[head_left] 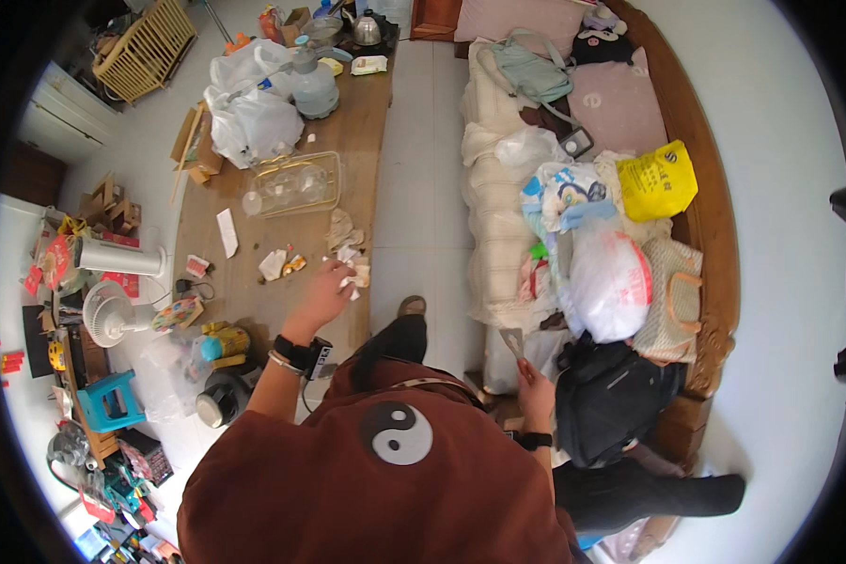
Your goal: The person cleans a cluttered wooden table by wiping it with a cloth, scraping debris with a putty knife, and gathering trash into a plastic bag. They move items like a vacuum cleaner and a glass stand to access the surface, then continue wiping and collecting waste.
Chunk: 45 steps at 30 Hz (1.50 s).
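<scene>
My left hand is over the wooden table near its right edge, fingers curled on crumpled white and brownish paper scraps. More scraps lie just left of it, with a flat white slip farther left. A tray with a gold rim and clear glasses sits beyond. My right hand is low beside the couch, closed on a slim metal utensil that looks like tongs, pointing up and forward.
The cushioned wooden couch on the right holds plastic bags, handbags and a black backpack. An aisle runs between table and couch. A fan, blue stool and boxes stand left. White bags and kettles top the table's far end.
</scene>
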Each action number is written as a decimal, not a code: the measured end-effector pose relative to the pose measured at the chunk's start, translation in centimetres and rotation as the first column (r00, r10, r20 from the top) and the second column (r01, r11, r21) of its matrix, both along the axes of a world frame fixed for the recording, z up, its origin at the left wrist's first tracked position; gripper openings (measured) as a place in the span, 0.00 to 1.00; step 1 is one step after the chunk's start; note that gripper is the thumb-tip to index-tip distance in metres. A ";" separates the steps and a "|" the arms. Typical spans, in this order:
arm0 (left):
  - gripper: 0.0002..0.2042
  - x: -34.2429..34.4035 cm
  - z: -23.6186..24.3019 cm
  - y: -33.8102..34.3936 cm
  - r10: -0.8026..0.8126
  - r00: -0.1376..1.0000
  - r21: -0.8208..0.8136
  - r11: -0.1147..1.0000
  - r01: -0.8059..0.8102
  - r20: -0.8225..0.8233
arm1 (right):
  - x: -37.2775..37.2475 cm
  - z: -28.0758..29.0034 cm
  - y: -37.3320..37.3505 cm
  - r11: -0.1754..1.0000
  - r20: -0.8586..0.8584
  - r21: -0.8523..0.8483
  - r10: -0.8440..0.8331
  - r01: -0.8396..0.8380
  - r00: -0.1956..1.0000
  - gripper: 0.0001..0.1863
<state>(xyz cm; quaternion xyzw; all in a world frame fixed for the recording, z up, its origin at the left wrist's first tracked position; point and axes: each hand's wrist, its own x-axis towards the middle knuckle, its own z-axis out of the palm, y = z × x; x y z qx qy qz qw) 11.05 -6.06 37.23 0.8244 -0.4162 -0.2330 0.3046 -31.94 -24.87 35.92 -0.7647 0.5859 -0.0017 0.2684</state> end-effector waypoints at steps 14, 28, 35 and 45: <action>0.22 7.1 -1.1 -23.7 0.130 0.106 0.080 0.919 -0.385 -0.986 | 39.0 -0.1 -21.1 0.738 0.491 -0.100 0.620 -0.668 0.612 0.26; 0.13 19.2 -4.6 -36.1 0.521 -0.037 0.398 0.602 -0.692 -0.853 | 45.5 -20.2 -54.7 0.824 -0.132 0.153 0.563 -0.545 0.816 0.44; 0.15 23.0 -7.4 -35.1 0.676 -0.108 0.559 0.497 -0.664 -0.729 | 47.8 -32.0 -59.8 0.947 -0.434 0.272 0.278 -0.169 0.857 0.43; 0.14 33.9 -10.2 -39.5 0.646 -0.070 0.573 0.616 -0.540 -0.761 | 51.5 -24.1 -75.1 0.752 -0.474 -0.178 0.499 -0.634 0.726 0.11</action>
